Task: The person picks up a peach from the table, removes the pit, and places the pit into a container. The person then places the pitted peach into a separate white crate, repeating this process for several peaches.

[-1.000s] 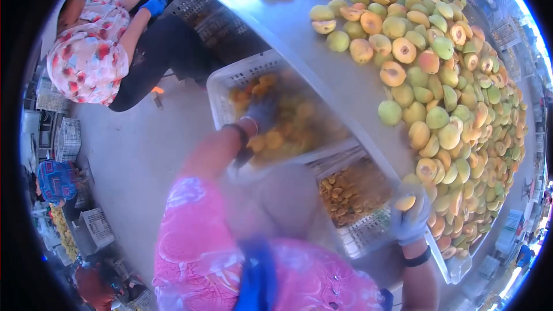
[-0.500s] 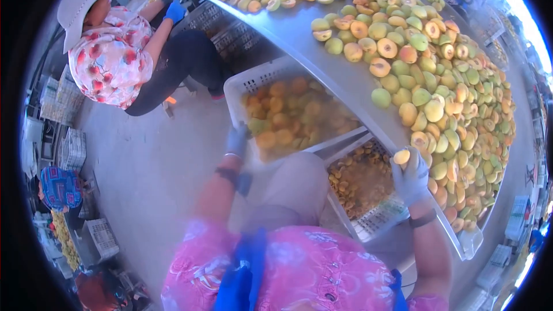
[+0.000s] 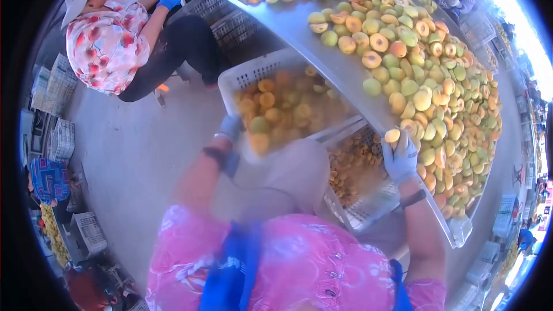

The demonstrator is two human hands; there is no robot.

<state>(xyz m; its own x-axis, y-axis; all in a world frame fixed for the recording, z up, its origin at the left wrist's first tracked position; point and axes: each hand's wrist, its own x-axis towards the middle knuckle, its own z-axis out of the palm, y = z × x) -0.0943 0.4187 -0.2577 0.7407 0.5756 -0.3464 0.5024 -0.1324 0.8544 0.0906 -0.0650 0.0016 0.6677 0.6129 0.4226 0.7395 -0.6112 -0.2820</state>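
My right hand, in a pale glove, pinches an apricot half at the near edge of the metal table. Halved and whole apricots lie heaped on the table beside it. My left hand, gloved and blurred, is right at the left rim of a white crate holding apricots; its fingers are too smeared to make out. Below my right hand, a second white crate contains small brown pieces.
A person in a floral shirt sits at the table's far left end, with gloved hands by the fruit. My knee sits between the two crates. More crates and another person are at the left.
The view has shifted slightly, moving most things left and up. My right hand still holds the apricot half by the table edge; my left hand stays near the crate's left rim.
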